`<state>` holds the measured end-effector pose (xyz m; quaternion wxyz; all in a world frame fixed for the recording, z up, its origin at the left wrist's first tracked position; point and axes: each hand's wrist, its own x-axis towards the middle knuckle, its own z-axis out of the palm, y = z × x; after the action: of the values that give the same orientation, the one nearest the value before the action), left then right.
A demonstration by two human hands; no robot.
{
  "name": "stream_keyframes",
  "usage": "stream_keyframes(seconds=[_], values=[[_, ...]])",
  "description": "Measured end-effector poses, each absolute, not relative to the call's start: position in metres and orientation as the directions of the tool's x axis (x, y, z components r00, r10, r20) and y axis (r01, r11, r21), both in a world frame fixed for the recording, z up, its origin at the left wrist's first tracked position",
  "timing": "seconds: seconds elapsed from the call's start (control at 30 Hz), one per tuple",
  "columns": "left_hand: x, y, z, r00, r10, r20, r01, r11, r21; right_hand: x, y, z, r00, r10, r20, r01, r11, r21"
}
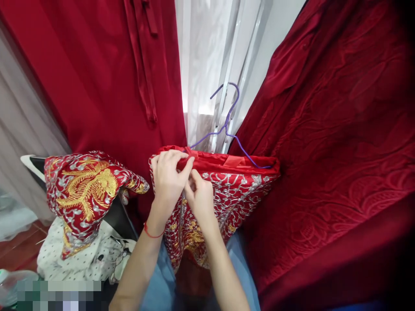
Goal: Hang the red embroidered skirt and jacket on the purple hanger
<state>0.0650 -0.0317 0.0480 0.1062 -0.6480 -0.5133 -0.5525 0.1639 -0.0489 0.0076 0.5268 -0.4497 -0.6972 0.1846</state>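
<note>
A red skirt (241, 190) with silver and gold embroidery hangs in front of me, its plain red waistband on top. Inside the waistband sits a purple wire hanger (226, 123), hook upward. At the band's left part, my left hand (169, 172) is closed on the skirt's edge, thumb and fingers together beside a bit of red ribbon (191, 152). Just right of it and slightly lower, my right hand (200, 190) is closed in a pinch on the skirt. Both sets of fingertips nearly meet, and the exact spot they grip is partly hidden.
Another embroidered red garment (87, 190) drapes over a black chair (119, 220) at left, above white dotted cloth (71, 259). Red cloth (106, 86) hangs behind on the left, dark red patterned cloth (327, 172) on the right. Between them are white sheer curtains (201, 65).
</note>
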Motion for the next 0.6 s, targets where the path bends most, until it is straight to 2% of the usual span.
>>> stream_keyframes(seconds=[0.17,0.3,0.37,0.47,0.53,0.6], values=[[0.059,-0.032,0.011,-0.209,0.432,0.877,0.51,-0.718,0.475,0.172,-0.047,-0.002,-0.013,0.836,0.549,0.286,0.529,-0.799],[0.063,-0.039,-0.028,-0.335,0.404,0.851,0.271,-0.824,0.498,0.177,-0.048,-0.013,0.113,0.864,0.49,0.204,0.463,-0.863],[0.073,-0.046,-0.046,-0.481,0.465,0.744,0.109,-0.81,0.577,0.177,-0.048,-0.017,0.126,0.882,0.453,0.13,0.438,-0.889],[0.093,-0.053,-0.069,-0.633,0.593,0.497,-0.171,-0.734,0.657,0.176,-0.05,-0.017,0.08,0.89,0.448,0.027,0.447,-0.894],[0.103,-0.054,-0.087,-0.641,0.678,0.361,-0.306,-0.656,0.69,0.181,-0.054,-0.014,0.083,0.867,0.491,0.068,0.487,-0.871],[0.104,-0.053,-0.109,-0.595,0.764,0.249,-0.367,-0.534,0.762,0.196,-0.059,-0.01,0.144,0.803,0.579,0.218,0.545,-0.81]])
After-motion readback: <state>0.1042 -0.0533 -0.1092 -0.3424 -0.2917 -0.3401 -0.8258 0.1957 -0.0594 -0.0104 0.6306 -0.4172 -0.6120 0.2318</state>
